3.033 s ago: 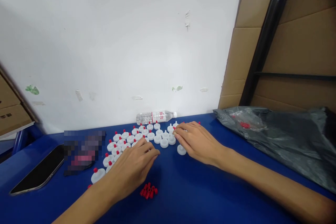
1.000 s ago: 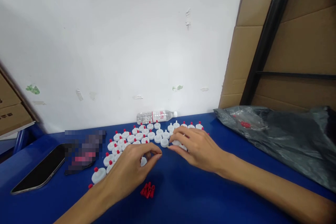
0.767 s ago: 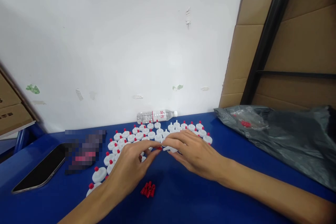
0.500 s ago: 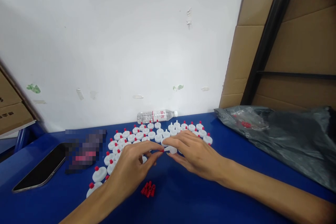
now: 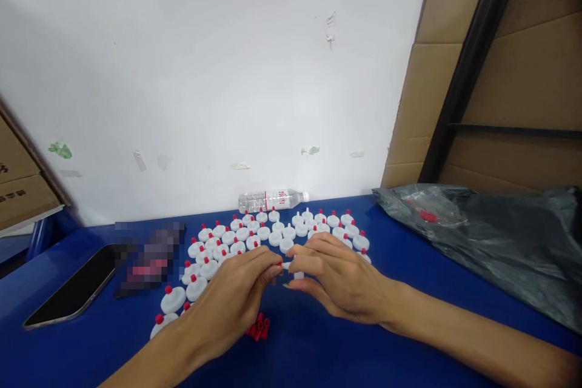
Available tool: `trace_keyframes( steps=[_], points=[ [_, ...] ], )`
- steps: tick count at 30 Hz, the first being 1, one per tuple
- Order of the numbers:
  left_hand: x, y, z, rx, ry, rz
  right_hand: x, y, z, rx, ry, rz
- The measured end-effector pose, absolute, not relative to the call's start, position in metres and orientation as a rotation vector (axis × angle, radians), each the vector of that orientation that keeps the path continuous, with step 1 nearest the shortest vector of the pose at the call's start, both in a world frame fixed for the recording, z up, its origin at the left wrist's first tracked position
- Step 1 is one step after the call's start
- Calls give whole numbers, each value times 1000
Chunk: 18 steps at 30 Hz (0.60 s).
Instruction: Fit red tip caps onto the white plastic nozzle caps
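My right hand [image 5: 341, 276] grips a white nozzle lid [image 5: 298, 274], held on its side with the spout pointing left. At the spout's tip, my left hand [image 5: 245, 285] pinches a small red cap [image 5: 280, 264], mostly hidden by the fingers. Whether the cap is fully seated cannot be made out. Below my left hand lies a small pile of loose red caps [image 5: 260, 330], partly covered by it. Behind both hands stand rows of white lids [image 5: 209, 268], most with red caps on their spouts. A few white lids [image 5: 276, 237] in the middle have bare spouts.
A clear plastic bottle [image 5: 273, 200] lies along the wall behind the lids. On the left of the blue table [image 5: 345, 351] are a phone [image 5: 70, 288] and a blurred dark packet [image 5: 157, 254]. Grey plastic sheeting [image 5: 495, 236] covers the right side, with cardboard [image 5: 427, 103] behind.
Both hands have come slightly lower and closer together, with the lid and red cap between them. My left hand now covers more of the loose cap pile. The view has shifted slightly.
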State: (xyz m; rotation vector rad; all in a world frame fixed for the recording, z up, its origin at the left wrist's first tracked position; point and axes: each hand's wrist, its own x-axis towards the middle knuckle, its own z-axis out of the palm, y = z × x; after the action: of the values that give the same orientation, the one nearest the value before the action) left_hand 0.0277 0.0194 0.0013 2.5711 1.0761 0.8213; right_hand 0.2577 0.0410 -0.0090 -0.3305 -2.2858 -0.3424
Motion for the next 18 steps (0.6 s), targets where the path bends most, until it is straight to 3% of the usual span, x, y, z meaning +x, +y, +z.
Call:
trace_keyframes(
  steps=[18],
  points=[
    [28, 21, 3, 2587, 1103, 697, 257, 46, -10, -365, -2396, -492]
  ],
)
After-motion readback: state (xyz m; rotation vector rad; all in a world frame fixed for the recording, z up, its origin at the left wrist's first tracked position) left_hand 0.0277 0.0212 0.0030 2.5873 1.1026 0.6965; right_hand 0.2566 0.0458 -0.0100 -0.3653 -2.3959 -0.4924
